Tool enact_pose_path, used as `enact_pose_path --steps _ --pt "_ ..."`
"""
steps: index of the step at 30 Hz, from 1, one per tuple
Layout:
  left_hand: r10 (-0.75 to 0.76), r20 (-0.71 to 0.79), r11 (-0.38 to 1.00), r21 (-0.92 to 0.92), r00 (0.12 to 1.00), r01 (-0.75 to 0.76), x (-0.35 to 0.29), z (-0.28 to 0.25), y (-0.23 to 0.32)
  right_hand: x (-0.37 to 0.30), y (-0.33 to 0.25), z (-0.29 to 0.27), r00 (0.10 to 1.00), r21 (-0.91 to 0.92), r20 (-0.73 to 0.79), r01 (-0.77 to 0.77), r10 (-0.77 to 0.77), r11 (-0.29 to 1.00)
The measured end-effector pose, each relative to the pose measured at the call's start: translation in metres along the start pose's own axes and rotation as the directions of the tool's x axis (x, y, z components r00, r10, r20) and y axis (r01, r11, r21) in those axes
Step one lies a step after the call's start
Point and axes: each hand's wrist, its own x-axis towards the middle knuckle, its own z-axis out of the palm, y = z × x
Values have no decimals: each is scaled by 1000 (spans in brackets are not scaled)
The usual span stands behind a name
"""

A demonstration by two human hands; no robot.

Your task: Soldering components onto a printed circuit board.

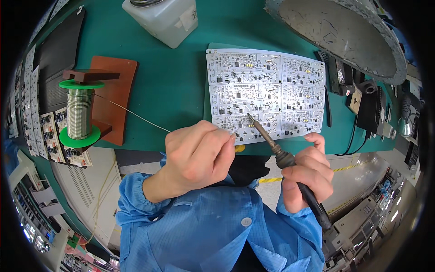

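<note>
A white panel of circuit boards [244, 97], split into several sections with small parts on them, lies on the green mat. My right hand [310, 174] grips a soldering iron [283, 156] by its black handle. The iron's tip points up and left, over the panel's lower middle; whether it touches cannot be told. My left hand [198, 152] is closed on solder wire [136, 116], its knuckles up, beside the panel's lower left corner. From that hand the wire runs back to a solder spool [80, 113] with green flanges. The wire's free end is hidden by my fingers.
The spool sits on a reddish-brown stand [127, 97]. A translucent square bottle [167, 20] stands at the back. A large grey-rimmed lamp or hood [335, 34] overhangs the back right. Black holders [374, 109] with cables are at the right; populated boards [54, 136] lie at the left.
</note>
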Motion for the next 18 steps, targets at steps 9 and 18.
enact_pose_path --steps 9,18 --pt "-121 -18 991 49 992 122 -9 -21 0 4 -3 15 997 96 -71 47 -41 994" --pt "-133 -44 991 18 990 133 -11 -18 -3 7 -1 25 998 77 -10 64 -63 995"
